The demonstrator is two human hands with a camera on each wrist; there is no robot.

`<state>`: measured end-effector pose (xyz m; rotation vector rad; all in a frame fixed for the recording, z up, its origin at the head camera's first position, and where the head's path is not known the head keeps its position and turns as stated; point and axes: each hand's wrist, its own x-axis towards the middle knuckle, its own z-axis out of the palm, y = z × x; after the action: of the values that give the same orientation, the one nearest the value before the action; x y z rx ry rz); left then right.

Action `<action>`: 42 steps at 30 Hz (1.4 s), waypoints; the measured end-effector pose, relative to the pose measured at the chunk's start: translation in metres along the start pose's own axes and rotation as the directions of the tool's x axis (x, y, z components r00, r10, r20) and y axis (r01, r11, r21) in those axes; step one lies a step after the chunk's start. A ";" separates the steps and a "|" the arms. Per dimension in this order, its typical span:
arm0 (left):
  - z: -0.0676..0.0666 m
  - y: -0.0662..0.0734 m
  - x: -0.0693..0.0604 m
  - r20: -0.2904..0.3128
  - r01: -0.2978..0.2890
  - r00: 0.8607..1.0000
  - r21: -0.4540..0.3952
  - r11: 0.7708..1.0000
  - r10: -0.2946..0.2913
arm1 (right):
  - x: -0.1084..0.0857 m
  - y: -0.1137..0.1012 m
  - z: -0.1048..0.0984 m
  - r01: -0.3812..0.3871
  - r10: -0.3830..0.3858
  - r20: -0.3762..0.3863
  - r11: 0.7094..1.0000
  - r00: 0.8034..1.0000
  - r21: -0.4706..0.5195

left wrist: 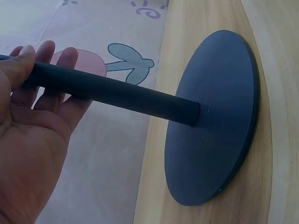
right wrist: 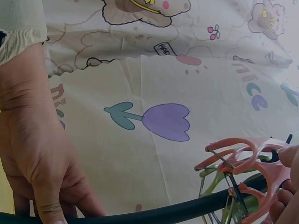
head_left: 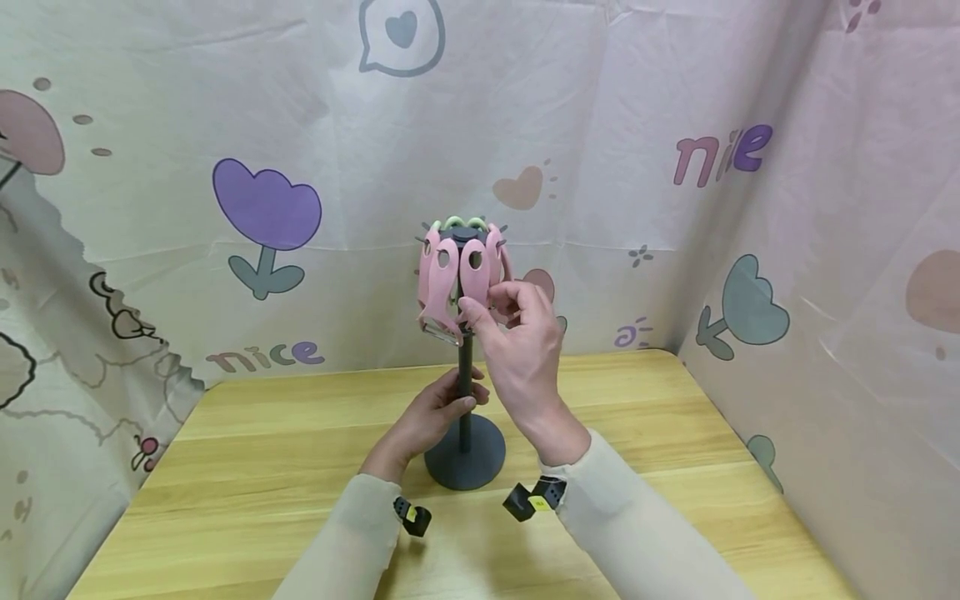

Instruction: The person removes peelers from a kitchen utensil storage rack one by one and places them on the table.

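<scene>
Printed fabric backdrop [head_left: 600, 100] behind a pale wooden table [head_left: 225, 500].

In the head view, a purple tulip print [head_left: 266, 208] stands left of centre, a speech-bubble print [head_left: 402, 33] holding a heart at the top, the word "nice" [head_left: 723, 156] at upper right, and a grey-green tulip print [head_left: 753, 300] at right; the table's grain spans the lower frame.

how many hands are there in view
2: the left hand grips the dark pole above its round base; the right hand, higher up, pinches a pink peeler.
</scene>
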<state>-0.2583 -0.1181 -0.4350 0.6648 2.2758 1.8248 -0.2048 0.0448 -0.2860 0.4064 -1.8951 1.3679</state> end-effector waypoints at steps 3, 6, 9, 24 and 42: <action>0.000 0.000 0.000 0.001 -0.002 1.000 -0.001 1.000 0.002 | 0.000 0.000 0.002 0.003 -0.003 -0.001 1.000 1.000 -0.016; 0.000 0.000 -0.001 0.005 0.001 1.000 -0.003 1.000 -0.001 | 0.000 0.001 0.003 0.003 -0.003 -0.001 0.999 1.000 -0.036; 0.000 0.001 -0.001 0.005 0.007 1.000 0.001 1.000 -0.007 | 0.001 0.001 0.004 -0.001 0.001 0.003 0.999 1.000 -0.047; 0.000 -0.003 -0.001 0.001 0.011 1.000 0.025 1.000 -0.011 | 0.001 -0.001 0.006 -0.022 0.023 0.020 0.998 1.000 -0.064; 0.000 -0.001 -0.001 0.004 0.000 1.000 0.011 1.000 0.000 | 0.000 0.000 0.009 0.057 -0.059 -0.005 0.985 0.998 -0.164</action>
<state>-0.2574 -0.1188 -0.4361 0.6692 2.2849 1.8112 -0.2078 0.0369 -0.2871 0.3691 -1.9554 1.1640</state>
